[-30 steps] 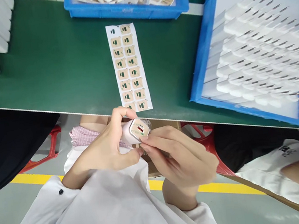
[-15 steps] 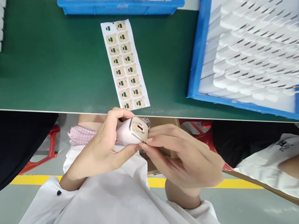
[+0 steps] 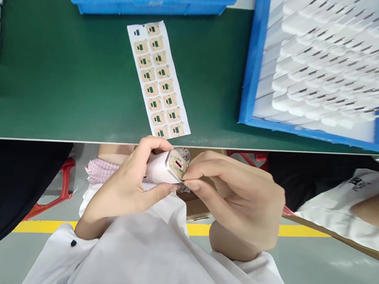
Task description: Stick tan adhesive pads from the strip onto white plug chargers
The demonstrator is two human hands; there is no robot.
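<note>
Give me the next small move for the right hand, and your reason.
I'd probably have the right hand draw its pinch gently outward, testing for a lifted edge on the tan sticker. Its thumb and finger meet at the lower corner of the end face, while the left hand grips the white device. Whether an edge is already pinched is unclear.
</note>
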